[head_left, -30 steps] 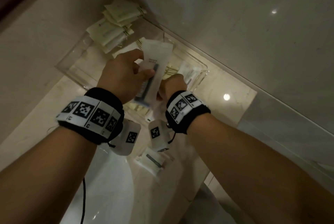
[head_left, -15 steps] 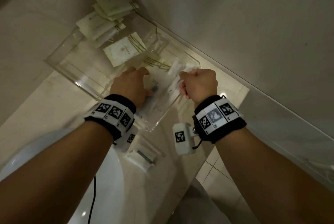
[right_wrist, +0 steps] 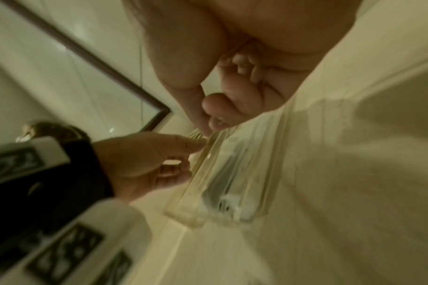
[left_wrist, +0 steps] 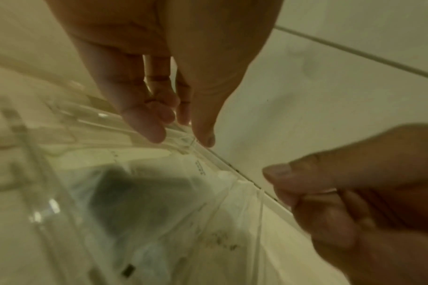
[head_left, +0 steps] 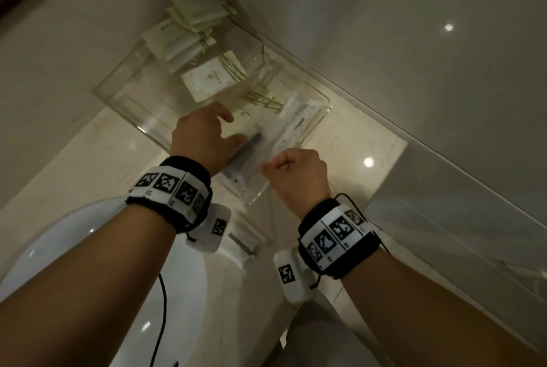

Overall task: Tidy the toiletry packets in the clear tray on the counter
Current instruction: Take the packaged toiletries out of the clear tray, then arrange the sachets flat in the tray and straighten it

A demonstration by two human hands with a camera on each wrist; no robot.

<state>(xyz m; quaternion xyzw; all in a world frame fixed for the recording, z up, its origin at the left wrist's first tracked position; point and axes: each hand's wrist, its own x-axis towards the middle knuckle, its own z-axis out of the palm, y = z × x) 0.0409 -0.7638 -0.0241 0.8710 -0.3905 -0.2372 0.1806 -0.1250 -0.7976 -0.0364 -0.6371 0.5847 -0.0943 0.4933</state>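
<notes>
The room is dim. Small bright light spots shine on the table (head_left: 368, 162) at three o'clock and the wall (head_left: 449, 27) at two o'clock. Both wrist pictures are yellowish, blurry and bent at the edges.

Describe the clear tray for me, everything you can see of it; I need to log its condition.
The clear plastic tray is a shallow rectangle with low transparent walls and rounded corners, lying flat on the pale marble counter against the wall. It holds cream packets with olive stripes and translucent sachets, one with a dark item inside. The left hand reaches into its near end; the right hand hovers curled at the near corner.
</notes>
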